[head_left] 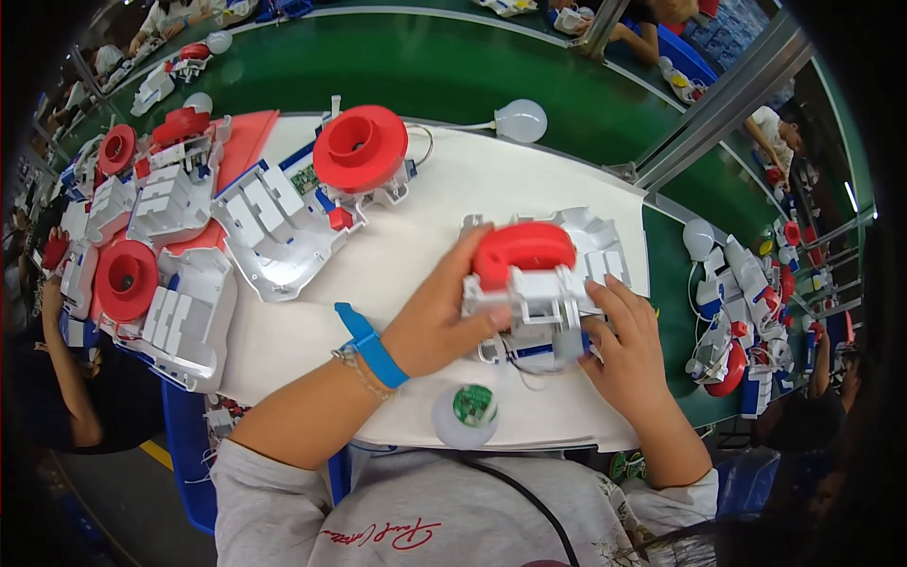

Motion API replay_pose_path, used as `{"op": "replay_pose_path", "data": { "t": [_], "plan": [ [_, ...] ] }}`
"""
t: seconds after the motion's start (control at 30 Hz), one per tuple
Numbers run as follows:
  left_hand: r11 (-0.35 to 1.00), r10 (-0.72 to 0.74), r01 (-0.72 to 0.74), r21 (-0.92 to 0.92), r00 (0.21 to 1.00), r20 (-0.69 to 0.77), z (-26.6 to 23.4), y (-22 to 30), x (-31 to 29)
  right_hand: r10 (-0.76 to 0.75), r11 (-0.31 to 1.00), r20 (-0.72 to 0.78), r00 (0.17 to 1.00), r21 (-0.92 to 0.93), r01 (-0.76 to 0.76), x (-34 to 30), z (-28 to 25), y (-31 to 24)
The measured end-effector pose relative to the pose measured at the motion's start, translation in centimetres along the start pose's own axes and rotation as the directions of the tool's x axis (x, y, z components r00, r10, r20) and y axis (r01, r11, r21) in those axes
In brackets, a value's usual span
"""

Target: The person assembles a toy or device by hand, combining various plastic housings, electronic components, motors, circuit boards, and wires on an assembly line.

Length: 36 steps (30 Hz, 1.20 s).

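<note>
A white plastic housing (543, 295) with a red rounded wheel (529, 253) on top sits in front of me, right of the table's middle. My left hand (436, 319), with a blue wristband (376, 354), grips its left side, thumb across the white frame. On the opposite side my right hand (631, 348) has its fingers bent against the housing's right edge. A blue part and thin wires show at the lower side of the housing. Close to my body lies a white dome (453, 425) bearing a round green circuit board (475, 406).
Similar housings with red wheels (362, 148) stand at the left, some on red sheets (248, 142). A white bulb (521, 121) on a cable rests at the table's far edge. Beyond runs a green conveyor (312, 61). A metal post (723, 99) rises at right. Co-workers sit around.
</note>
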<state>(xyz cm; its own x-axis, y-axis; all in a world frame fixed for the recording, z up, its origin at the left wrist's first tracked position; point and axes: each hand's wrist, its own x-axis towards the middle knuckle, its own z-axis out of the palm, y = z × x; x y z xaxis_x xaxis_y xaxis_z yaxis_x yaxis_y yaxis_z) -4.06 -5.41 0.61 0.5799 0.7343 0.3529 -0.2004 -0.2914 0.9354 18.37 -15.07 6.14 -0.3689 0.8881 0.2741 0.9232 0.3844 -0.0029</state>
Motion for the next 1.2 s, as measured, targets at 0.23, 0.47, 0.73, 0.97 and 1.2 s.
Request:
{"op": "replay_pose_path", "data": {
  "t": [0.23, 0.47, 0.73, 0.97, 1.2],
  "plan": [
    [0.975, -0.156, 0.149, -0.166, 0.987, -0.032, -0.3, 0.8, 0.2, -0.042, 0.963, 0.097, 0.994, 0.268, 0.015, 2.6, -3.2, 1.4],
    [0.999, 0.011, -0.025, -0.044, 0.958, -0.286, -1.8, 1.3, -0.2, 0.094, 0.825, 0.098, 0.991, 0.549, -0.133, 8.2, -7.1, 4.8],
    [0.993, -0.093, 0.052, -0.109, 0.907, -0.411, -1.3, -1.2, -0.8, 0.317, 0.744, -0.093, 0.944, 0.642, -0.187, 22.2, -10.9, 10.0],
    [0.974, -0.219, 0.2, -0.104, 0.951, -0.22, -0.7, -0.3, -0.3, 0.235, 0.945, -0.452, 0.86, -0.099, -0.311, 32.8, -3.4, 15.0],
    [0.983, -0.115, 0.134, 0.123, 0.982, -0.152, -0.8, -0.7, 0.0, 0.328, 0.943, -0.328, 0.886, 0.054, -0.329, 36.2, 8.0, 11.1]
  ]
}}
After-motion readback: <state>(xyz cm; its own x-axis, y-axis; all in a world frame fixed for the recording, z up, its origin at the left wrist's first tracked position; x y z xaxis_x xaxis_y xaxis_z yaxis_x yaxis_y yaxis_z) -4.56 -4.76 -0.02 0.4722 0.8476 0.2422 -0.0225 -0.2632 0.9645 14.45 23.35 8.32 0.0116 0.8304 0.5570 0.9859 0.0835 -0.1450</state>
